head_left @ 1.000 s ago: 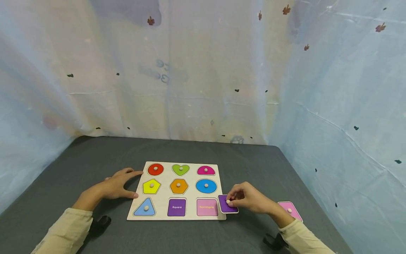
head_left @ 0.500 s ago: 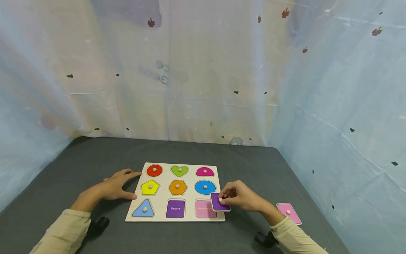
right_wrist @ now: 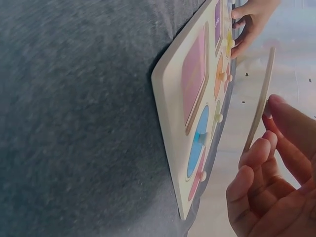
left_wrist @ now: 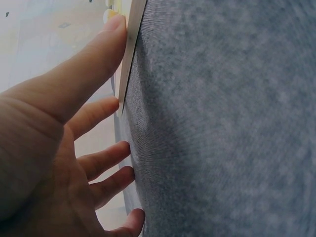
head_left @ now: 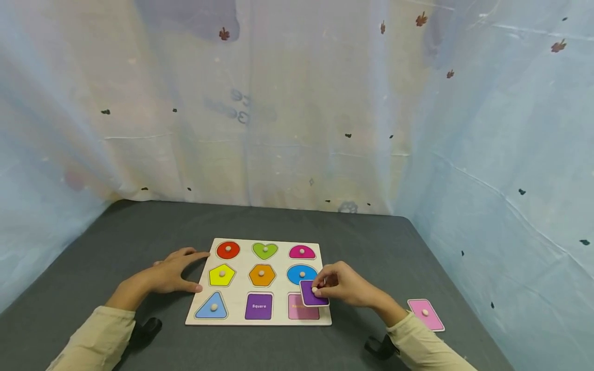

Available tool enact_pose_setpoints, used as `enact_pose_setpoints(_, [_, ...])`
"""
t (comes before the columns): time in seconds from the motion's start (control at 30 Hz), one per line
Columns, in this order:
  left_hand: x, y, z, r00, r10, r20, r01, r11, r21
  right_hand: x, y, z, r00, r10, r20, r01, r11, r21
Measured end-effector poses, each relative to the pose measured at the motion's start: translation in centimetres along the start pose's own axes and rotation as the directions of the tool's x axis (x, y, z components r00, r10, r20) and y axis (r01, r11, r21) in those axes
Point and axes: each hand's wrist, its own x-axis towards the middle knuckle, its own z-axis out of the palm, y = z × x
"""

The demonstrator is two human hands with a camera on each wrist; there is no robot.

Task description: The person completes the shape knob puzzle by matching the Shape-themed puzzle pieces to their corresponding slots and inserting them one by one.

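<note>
Purple square piece [head_left: 313, 293]: held above the lower right part of the shape puzzle board [head_left: 241, 288], over the pink recess marked for the rectangle [head_left: 297, 310] and just below the blue oval [head_left: 299, 272]. In the right wrist view the piece [right_wrist: 258, 101] showed edge-on, lifted clear of the board face [right_wrist: 173, 98].

Right hand [head_left: 345, 283]: fingers curled, thumb and fingertips pinching the small knob on the piece; wrist low, sleeve running off the bottom edge.

Left hand [head_left: 169, 270]: lay flat on the grey table [head_left: 116, 242], fingers straight and spread, holding nothing; thumb [left_wrist: 89, 74] pressed against the board's left edge.

Pink rectangle piece [head_left: 425, 314]: lay on the table well to the right of the board, apart from both hands.

Hard to make out: the lettering in the pink recess was partly covered by the purple piece; the knob was mostly hidden by fingertips.
</note>
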Motion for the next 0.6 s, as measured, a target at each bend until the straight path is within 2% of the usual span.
enact_pose_setpoints(0.6, [-0.3, 0.3, -0.2, 1.000, 0.012, -0.001, -0.012, 1.000, -0.005, 1.4, -0.4, 1.4, 0.998, -0.032, 0.046, 0.031, 0.999, 0.026])
